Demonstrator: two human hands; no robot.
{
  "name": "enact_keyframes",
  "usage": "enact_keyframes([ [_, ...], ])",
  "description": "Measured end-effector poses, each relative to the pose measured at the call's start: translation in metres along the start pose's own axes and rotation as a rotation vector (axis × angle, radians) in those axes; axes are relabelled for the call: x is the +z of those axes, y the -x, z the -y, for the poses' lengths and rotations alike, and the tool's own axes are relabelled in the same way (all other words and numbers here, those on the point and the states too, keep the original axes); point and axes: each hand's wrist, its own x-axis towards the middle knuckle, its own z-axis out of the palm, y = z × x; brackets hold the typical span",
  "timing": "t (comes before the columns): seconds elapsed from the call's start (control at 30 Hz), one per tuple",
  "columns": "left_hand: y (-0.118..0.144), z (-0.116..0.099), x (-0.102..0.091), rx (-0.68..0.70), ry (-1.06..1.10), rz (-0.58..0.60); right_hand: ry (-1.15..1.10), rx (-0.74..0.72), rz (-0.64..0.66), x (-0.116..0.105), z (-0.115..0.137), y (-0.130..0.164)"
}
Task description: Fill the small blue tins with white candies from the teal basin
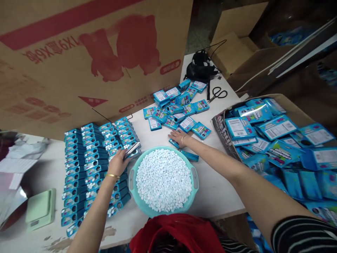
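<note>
Item: packing station, head view. Largest, beyond both hands: a printed brown carton wall [92, 52] stands on edge along the back of the white bench [218, 189]; more cartons and dim floor fill the room behind. Right of the right hand [179, 137]: an open box of blue pouches [276, 140], heaped above its rim; risk judged, pouches slide off over the bench edge if the forearm brushes them. Between the two hands, nearer the body: a teal basin [194, 175] heaped with white tablets [163, 179]; a knock from either wrist would likely spill tablets across the bench. Left of and under the left hand [118, 162]: rows of open blue cases [89, 165], tightly packed; a dragged sleeve or bracelet could topple a row. Beyond the right fingers: a loose pile of closed blue boxes [176, 109]. Left hand fingers clamped on a small open case [132, 151] at the basin's far-left rim; tipped, it could shed its contents. Right hand fingers spread flat, touching a blue box [174, 143] on the bench; nothing gripped. Far beyond: black strap bundle [201, 66], scissors [218, 93]. Far left: green scale [39, 209].
</note>
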Motion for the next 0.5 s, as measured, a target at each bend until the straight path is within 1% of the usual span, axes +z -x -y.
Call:
enact_keyframes([
  [0.07,-0.003,0.007,0.017,-0.004,0.001,0.023,0.038,-0.036,-0.030,0.000,-0.001,-0.007],
  [0.13,-0.007,0.009,0.028,-0.034,-0.031,0.039,0.046,-0.067,-0.114,-0.001,-0.004,-0.007],
  [0.17,-0.008,0.007,0.030,-0.058,-0.047,0.027,0.032,-0.067,-0.167,-0.002,-0.006,-0.004],
  [0.23,-0.007,0.002,0.030,-0.097,-0.041,-0.048,-0.043,-0.018,-0.299,-0.004,-0.011,0.009],
  [0.27,-0.003,-0.002,0.027,-0.095,-0.010,-0.092,-0.108,0.029,-0.390,-0.005,-0.012,0.018],
  [0.3,0.003,-0.006,0.022,-0.075,0.039,-0.122,-0.192,0.078,-0.500,-0.006,-0.012,0.029],
  [0.33,0.012,-0.011,0.016,-0.037,0.102,-0.122,-0.292,0.124,-0.625,-0.007,-0.011,0.042],
  [0.37,0.024,-0.016,0.009,0.011,0.171,-0.081,-0.406,0.161,-0.757,-0.007,-0.009,0.057],
  [0.4,0.038,-0.022,0.003,0.063,0.239,0.001,-0.537,0.191,-0.881,-0.006,-0.006,0.073],
  [0.43,0.054,-0.028,-0.003,0.112,0.297,0.110,-0.688,0.210,-0.977,-0.004,-0.001,0.090],
  [0.47,0.071,-0.033,-0.007,0.147,0.337,0.221,-0.860,0.220,-1.026,-0.001,0.004,0.106],
  [0.5,0.088,-0.040,-0.008,0.165,0.354,0.318,-1.043,0.227,-1.031,0.002,0.011,0.122],
])
